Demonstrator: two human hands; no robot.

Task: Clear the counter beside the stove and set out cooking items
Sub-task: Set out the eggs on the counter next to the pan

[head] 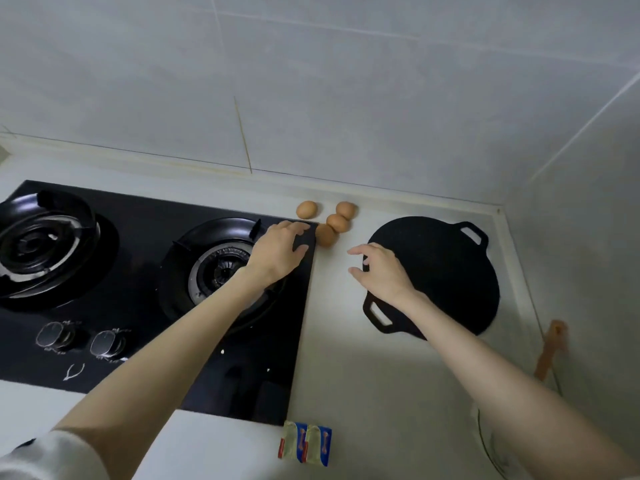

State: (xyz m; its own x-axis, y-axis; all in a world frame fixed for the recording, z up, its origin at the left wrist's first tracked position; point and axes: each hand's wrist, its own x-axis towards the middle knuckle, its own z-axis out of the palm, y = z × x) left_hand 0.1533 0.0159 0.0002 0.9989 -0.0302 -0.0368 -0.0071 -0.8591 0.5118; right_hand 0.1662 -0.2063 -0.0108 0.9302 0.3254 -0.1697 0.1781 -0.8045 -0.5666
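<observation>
1. Packets (304,445), two, blue and yellow, lie on the counter (346,368) at 6 o'clock; print illegible.
2. Sleeve (45,455) at 7 o'clock, cut off by the frame edge.
3. Stove (145,368), black, at 9 o'clock; its left side is cut off.
4. Orange item (553,344) at 4 o'clock: blurred, unidentified.
5. Left hand (280,252) over the stove's far right corner, fingers straight, slightly spread, holding nothing.
6. Right hand (379,271) over the pan's left rim, fingers loosely bent, apart, holding nothing; contact with pan unclear.
7. Pan (450,271), flat, black, on the counter at 3 o'clock; near rim partly hidden by the right forearm.
8. Eggs (337,223), four, on the counter at 12 o'clock, between stove corner and pan; the nearest is partly hidden beside the left fingertips.
</observation>
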